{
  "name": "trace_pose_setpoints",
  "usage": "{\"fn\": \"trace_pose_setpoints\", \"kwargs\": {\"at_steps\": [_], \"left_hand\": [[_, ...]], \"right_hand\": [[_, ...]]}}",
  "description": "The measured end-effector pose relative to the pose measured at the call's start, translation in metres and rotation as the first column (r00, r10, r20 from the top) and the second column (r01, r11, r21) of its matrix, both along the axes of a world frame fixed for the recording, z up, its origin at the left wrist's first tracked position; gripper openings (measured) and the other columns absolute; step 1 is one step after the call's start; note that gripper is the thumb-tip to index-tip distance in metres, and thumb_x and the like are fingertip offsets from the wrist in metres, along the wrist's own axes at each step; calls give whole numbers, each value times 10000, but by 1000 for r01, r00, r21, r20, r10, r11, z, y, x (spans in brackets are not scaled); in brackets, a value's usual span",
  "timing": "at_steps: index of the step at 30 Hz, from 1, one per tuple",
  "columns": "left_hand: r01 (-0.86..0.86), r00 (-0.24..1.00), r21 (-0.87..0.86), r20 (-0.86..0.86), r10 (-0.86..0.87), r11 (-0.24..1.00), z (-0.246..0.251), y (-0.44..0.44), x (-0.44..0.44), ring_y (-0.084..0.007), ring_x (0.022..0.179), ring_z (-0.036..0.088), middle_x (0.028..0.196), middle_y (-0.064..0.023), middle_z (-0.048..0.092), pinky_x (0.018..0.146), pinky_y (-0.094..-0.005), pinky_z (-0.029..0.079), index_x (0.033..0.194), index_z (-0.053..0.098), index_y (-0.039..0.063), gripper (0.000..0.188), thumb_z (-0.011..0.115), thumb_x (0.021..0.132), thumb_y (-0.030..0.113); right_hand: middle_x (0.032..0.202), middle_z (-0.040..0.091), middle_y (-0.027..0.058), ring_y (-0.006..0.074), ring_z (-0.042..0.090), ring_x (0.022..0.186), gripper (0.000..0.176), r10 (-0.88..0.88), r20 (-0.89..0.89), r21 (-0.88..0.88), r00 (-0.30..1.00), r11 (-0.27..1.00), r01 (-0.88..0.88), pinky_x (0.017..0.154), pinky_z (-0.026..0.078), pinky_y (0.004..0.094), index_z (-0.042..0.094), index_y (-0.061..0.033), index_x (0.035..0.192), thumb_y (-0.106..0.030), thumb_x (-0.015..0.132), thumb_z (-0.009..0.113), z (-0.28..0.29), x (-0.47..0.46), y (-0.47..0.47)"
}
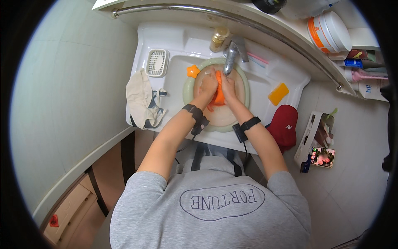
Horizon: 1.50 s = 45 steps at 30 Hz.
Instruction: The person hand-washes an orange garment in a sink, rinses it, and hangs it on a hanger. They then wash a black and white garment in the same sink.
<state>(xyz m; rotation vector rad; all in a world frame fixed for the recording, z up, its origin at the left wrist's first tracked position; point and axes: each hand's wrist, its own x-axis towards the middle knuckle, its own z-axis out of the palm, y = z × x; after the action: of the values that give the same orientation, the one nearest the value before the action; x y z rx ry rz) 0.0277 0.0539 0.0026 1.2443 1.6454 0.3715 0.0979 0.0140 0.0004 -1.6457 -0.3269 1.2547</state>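
Observation:
Both hands are shut on a wet orange cloth item (219, 95) over a round basin (245, 99) of cloudy water. My left hand (209, 83) grips its left side, and my right hand (228, 86) holds the right side near the top. The lower part of the orange item hangs at the water; whether it is a cap or a plain cloth I cannot tell. The basin has a pale green rim with an orange star-shaped piece (193, 71) at its upper left. Just above my right hand is the spout of a metal faucet (229, 60).
The basin stands in a white sink (258, 109). Left are a soap dish (157, 63) and a cream fabric item (140, 98). Right are a yellow-orange block (278, 94) and a red cap (283, 126). A glass jar (219, 39) stands behind; a metal rail (217, 16) crosses above.

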Motion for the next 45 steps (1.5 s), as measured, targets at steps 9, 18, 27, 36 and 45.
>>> {"fn": "trace_pose_setpoints", "kwargs": {"at_steps": [9,18,27,36,45], "left_hand": [[-142,974,-257,134,181,956,5,-22,12,-419,969,576,1003,-329,582,851,-442,420,968,587,-136,578,337,885,379],[-209,941,-347,182,285,914,0,-11,0,-377,909,609,987,-301,601,794,-410,451,967,588,-143,560,386,874,372],[-162,922,-351,280,269,922,17,-34,3,-303,878,611,975,-229,616,759,-361,473,999,548,-163,538,405,891,344],[203,781,-609,573,248,766,31,8,-46,-223,902,608,1022,-131,595,780,-336,513,1118,514,11,443,694,788,246],[-2,481,-653,663,573,757,31,2,-53,-242,1032,556,1137,-125,550,900,-383,468,1164,467,12,332,487,930,246]], "right_hand": [[700,614,226,380,602,687,369,142,526,-130,839,988,-86,630,436,445,629,28,732,-294,840,486,7,14,6],[658,602,221,390,600,668,467,170,448,-189,878,977,-93,636,437,447,619,11,679,-385,869,460,26,-6,-11],[693,616,221,392,604,678,392,368,616,-311,696,926,-214,637,458,445,657,-3,722,-330,852,484,-18,28,-5],[1135,508,34,153,477,1087,568,600,-96,163,794,797,-582,957,374,270,426,-53,1231,-62,743,715,-5,72,3],[1092,579,53,160,533,1029,399,648,-85,56,757,762,-645,924,396,284,501,-32,1184,-50,805,625,-8,72,-1]]}}
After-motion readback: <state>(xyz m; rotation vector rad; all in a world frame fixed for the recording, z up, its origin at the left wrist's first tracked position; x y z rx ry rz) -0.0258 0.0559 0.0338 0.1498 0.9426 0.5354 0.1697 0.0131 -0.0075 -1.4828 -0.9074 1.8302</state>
